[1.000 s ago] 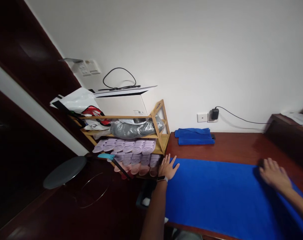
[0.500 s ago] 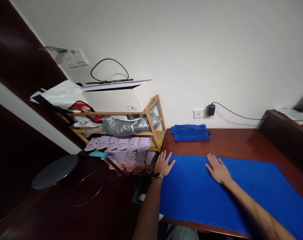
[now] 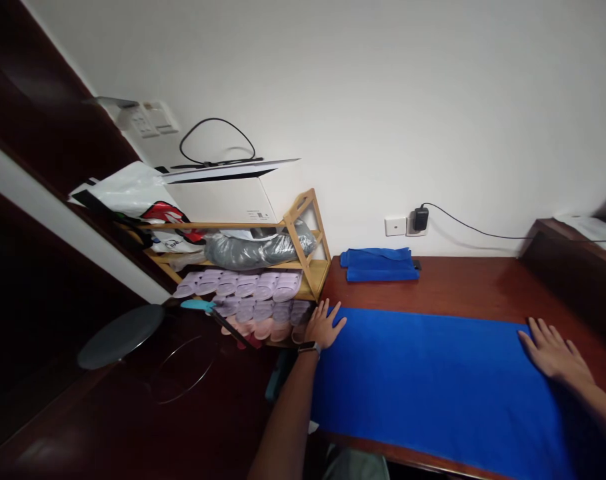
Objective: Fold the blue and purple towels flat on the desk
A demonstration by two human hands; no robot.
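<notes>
A blue cloth (image 3: 427, 380) lies spread over the reddish-brown table (image 3: 463, 287). My left hand (image 3: 324, 325), with a watch (image 3: 309, 347) on its wrist, rests flat with fingers spread at the cloth's far left corner. At the far right corner, my right hand (image 3: 555, 350) lies flat, fingers apart, partly over the cloth and partly over the wood. Neither hand grips anything. Behind the spread cloth, a folded blue cloth (image 3: 381, 265) sits near the wall.
Left of the table stands a wooden rack (image 3: 310, 267) with several lilac slippers (image 3: 265, 287), a white box (image 3: 217, 200) and a plastic bag (image 3: 133, 190). A round stool (image 3: 120, 337) is farther left. A black charger (image 3: 421, 219) with a cable is plugged into the wall.
My right hand has slid right across the cloth, from near its far middle to its far right corner. My left hand stays at the far left corner. The view has shifted slightly.
</notes>
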